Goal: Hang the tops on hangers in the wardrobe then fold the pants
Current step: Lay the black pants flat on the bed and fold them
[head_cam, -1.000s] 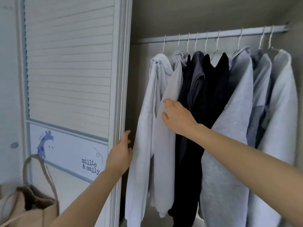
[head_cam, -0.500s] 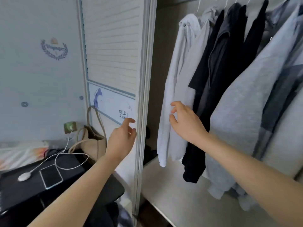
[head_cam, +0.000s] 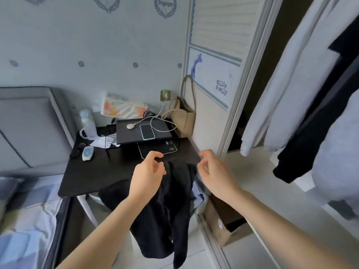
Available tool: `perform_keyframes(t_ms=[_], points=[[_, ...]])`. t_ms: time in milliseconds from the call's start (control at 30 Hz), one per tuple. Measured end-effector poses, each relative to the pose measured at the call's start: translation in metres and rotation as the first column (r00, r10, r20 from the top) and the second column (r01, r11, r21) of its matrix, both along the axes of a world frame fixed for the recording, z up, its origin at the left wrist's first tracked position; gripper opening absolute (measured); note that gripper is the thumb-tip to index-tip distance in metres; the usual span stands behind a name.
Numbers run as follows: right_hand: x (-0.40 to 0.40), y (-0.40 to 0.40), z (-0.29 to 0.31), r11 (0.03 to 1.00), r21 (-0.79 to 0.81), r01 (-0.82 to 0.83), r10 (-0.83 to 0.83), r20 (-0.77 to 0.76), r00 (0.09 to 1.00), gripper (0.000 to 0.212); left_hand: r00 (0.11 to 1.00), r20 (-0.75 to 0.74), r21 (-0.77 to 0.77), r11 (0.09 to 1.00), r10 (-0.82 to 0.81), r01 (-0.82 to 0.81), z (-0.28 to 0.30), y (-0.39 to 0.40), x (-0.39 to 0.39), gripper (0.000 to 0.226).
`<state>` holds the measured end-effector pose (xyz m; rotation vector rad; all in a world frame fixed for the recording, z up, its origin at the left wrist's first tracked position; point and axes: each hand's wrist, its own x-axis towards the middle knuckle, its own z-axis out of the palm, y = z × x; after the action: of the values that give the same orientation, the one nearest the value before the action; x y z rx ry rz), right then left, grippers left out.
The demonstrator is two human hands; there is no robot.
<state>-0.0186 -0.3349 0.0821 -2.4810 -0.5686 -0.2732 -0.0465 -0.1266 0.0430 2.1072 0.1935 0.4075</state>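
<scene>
Black pants (head_cam: 171, 206) hang off the desk (head_cam: 93, 171) edge at lower centre, both the left hand (head_cam: 147, 175) and right hand (head_cam: 215, 175) loosely curled above them, holding nothing; a careless one-sided grab could drag them floorward.

So the black pants (head_cam: 171, 210) are slung over the near corner of the tabletop (head_cam: 93, 171), all crumpled, with the legs dangling down off the edge, right under and between both sets of fingers (head_cam: 155, 155). The hung tops (head_cam: 303, 98) (white, black, grey) sit off to the right of the fingers, sleeves drooping straight down.
</scene>
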Motion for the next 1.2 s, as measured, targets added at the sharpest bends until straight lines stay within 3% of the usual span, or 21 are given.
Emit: perform_keyframes(t_ms=[167,300,433,533,700,767,833,900,1033,1133,1200], points=[[0.003,0.052,-0.035,0.998,-0.039,-0.054,0.048,-0.145,0.988,0.033,0.973,-0.187,-0.014,0.990,0.138,-0.143,-0.039,0.057,-0.024,0.016],[0.026,0.083,-0.053,0.996,-0.085,0.001,-0.023,-0.264,0.964,0.033,0.927,-0.323,0.073,0.981,0.192,-0.178,-0.070,0.101,-0.019,0.017],[0.064,0.111,-0.068,0.969,-0.209,0.134,-0.187,-0.260,0.947,0.041,0.888,-0.425,0.181,0.977,0.178,-0.109,-0.098,0.136,0.007,0.030],[0.096,0.129,-0.084,0.883,-0.417,0.213,-0.329,-0.228,0.916,0.058,0.834,-0.544,0.189,0.982,0.096,0.011,-0.114,0.150,0.032,0.042],[0.133,0.157,-0.107,0.788,-0.546,0.285,-0.546,-0.407,0.732,0.090,0.826,-0.560,0.405,0.888,0.053,0.218,-0.138,0.145,0.049,0.045],[0.140,0.165,-0.114,0.722,-0.641,0.261,-0.584,-0.364,0.725,0.076,0.821,-0.570,0.409,0.877,0.032,0.250,-0.143,0.148,0.053,0.043],[0.146,0.167,-0.118,0.694,-0.661,0.283,-0.580,-0.281,0.765,0.046,0.814,-0.581,0.374,0.889,0.003,0.264,-0.145,0.149,0.056,0.041],[0.150,0.169,-0.118,0.740,-0.596,0.314,-0.527,-0.224,0.820,0.023,0.807,-0.590,0.346,0.899,-0.013,0.267,-0.147,0.152,0.059,0.040],[0.131,0.170,-0.097,0.885,-0.229,0.405,-0.450,-0.202,0.870,0.016,0.759,-0.651,0.218,0.951,-0.025,0.218,-0.139,0.152,0.071,0.038],[0.089,0.157,-0.078,0.959,0.119,0.256,-0.233,-0.181,0.956,0.011,0.740,-0.671,-0.144,0.988,-0.050,-0.064,-0.116,0.146,0.084,0.058],[0.056,0.145,-0.063,0.962,0.258,0.088,-0.076,-0.057,0.995,0.009,0.783,-0.614,-0.421,0.880,-0.097,-0.221,-0.097,0.139,0.087,0.068]])
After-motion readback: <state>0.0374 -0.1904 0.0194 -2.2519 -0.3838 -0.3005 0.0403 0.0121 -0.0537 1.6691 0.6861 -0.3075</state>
